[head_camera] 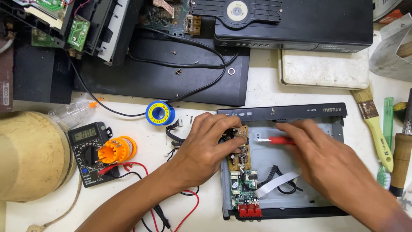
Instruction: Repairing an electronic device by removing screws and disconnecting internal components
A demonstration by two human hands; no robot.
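A brown circuit board [240, 151] sits inside an open black player box [326, 129], near its left wall. The box lies on the white counter [266, 92], a bit right of the middle. The left hand [206, 144] rests over the left edge of the box, and its curled fingers [229, 137] press on the top part of the brown board. It grips nothing else that shows.

The right hand [326, 161] reaches in from the right and is a little blurry. It is closed around a red-handled tool [281, 140], maybe a screwdriver — the tip points left at the brown board and is just beside it.

Below the brown board is a green board [240, 189] with red plugs [249, 210] at the front edge of the box. A flat white ribbon cable [277, 182] and some black wires [279, 174] lie on the grey floor of the box.

To the left on the counter there is a black meter [88, 148] with red and black leads. An orange reel [116, 149] lies on it. A blue and yellow roll [160, 113] sits a bit above, near the left hand. A big tan tape roll [32, 157] stands at the far left.

To the right of the box lie a paintbrush [377, 126] with a yellow handle, a green toothbrush [386, 141] and a tool with a wooden handle [401, 159]. At the top there is another black player [300, 23] — and more taken-apart parts [77, 32] with green boards.
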